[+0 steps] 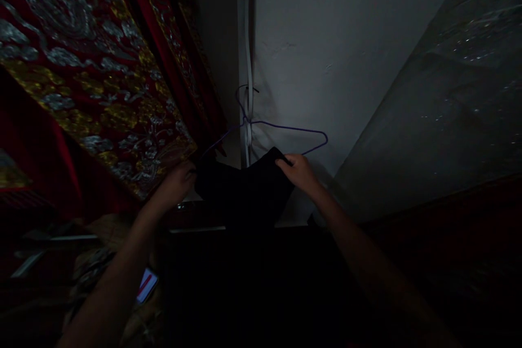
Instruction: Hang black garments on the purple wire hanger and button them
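A black garment [244, 190] is stretched between my two hands in the dim light; its exact kind is too dark to make out. My left hand [179, 182] is closed on its left upper corner. On the other side my right hand [299, 171] pinches the right upper edge between thumb and fingers. Just behind the cloth, a purple wire hanger [291, 128] hangs by its hook against the wall. The garment covers the hanger's lower part, and I cannot tell whether the two are joined.
Red cloth [122, 81] with gold and silver embroidery hangs at the left. White cables [248, 38] run down the grey wall [326, 38]. Shiny plastic sheeting [444, 103] covers the right side. A phone with a lit screen [147, 285] lies low on the left among dim clutter.
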{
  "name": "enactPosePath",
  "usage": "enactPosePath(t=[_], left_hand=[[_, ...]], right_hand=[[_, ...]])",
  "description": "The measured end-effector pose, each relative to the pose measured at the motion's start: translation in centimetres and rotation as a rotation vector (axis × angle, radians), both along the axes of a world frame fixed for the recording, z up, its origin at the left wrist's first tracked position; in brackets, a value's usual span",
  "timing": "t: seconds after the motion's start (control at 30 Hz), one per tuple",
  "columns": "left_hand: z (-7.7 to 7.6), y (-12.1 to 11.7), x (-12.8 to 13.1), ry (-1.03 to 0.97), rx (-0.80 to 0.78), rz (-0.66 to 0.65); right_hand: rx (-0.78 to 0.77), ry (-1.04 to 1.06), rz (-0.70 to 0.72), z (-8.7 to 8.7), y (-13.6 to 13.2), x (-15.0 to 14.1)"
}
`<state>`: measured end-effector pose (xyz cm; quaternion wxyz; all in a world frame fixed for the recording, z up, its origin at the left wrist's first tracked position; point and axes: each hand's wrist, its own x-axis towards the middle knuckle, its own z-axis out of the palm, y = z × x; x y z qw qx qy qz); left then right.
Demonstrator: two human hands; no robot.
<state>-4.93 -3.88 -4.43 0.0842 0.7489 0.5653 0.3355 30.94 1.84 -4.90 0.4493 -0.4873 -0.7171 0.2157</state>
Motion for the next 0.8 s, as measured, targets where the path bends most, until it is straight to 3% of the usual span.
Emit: enactPosePath(t=[0.17,0.27,0.37,0.47,0.57,0.7,0.77,0.8], left_hand=[[2.7,1.1,3.4,-0.071,0.227,-0.045],[3.4,2.0,4.2,-0.126,0.290,-0.051],[3.8,2.8,4.2,-0.097,0.281,-0.065],[4.2,2.8,3.9,-0.066,0.284,-0.073],[4.9,2.7,3.4,-0.044,0.348,-0.062],[5.0,2.9,2.4,-0.071,0.403,0.082],[4.2,3.1,2.3,-0.110,0.312,0.086],[3.6,3.1,2.4,-0.133,0.257,0.072]], right_hand=[[-0.045,0.024,0.095,-1.0,-1.6,-1.0],[0.047,0.011,0.135,-1.1,-2.5,-0.4],[0.221,0.036,-0.030,-0.5,-2.0,1.8],[0.299,0.072,-0.220,1.0,-0.3,4.6],[0.171,0.049,-0.128,3.4,0.8,7.3],[-0.243,0.085,0.262,7.0,-0.1,9.7],[-0.278,0.141,0.310,8.2,-0.4,9.9],[-0.206,0.161,0.247,8.4,-0.3,9.6]])
